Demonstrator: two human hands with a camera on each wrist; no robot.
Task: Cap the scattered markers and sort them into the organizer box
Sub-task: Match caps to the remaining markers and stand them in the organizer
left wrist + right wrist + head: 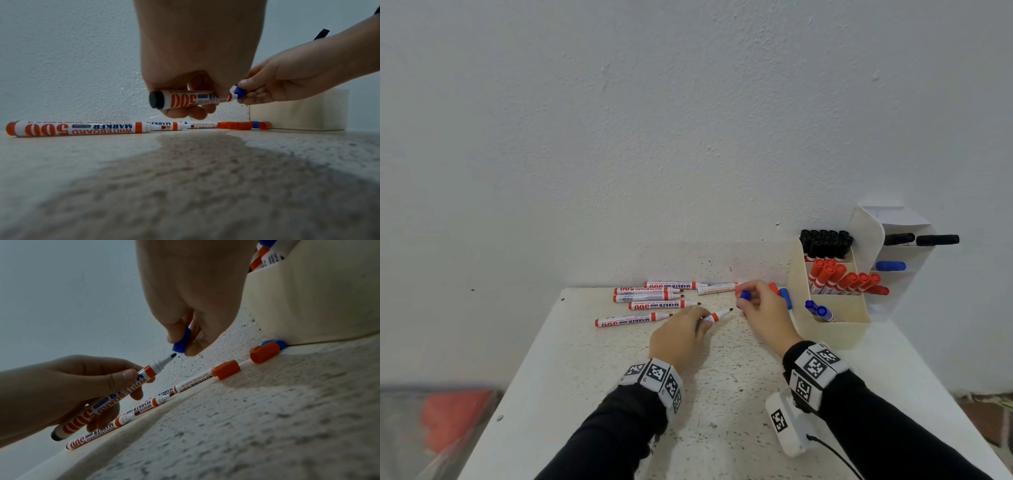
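Note:
My left hand (681, 334) grips an uncapped whiteboard marker (717, 316) (185, 100) (102, 404) by its barrel, the dark tip pointing right. My right hand (760, 308) pinches a blue cap (745, 295) (182, 343) (239, 92) just past that tip, the two a short gap apart. Several uncapped red-banded markers (650, 298) lie in a row on the table behind the left hand. Loose red and blue caps (780, 293) (265, 352) lie by the cream organizer box (828, 329).
The organizer box holds black-capped markers (825, 241) at the back, red-capped ones (842, 279) in the middle and blue ones (820, 311) in front. A white holder (893, 240) with more markers stands behind it. The speckled white table (722, 394) meets the wall.

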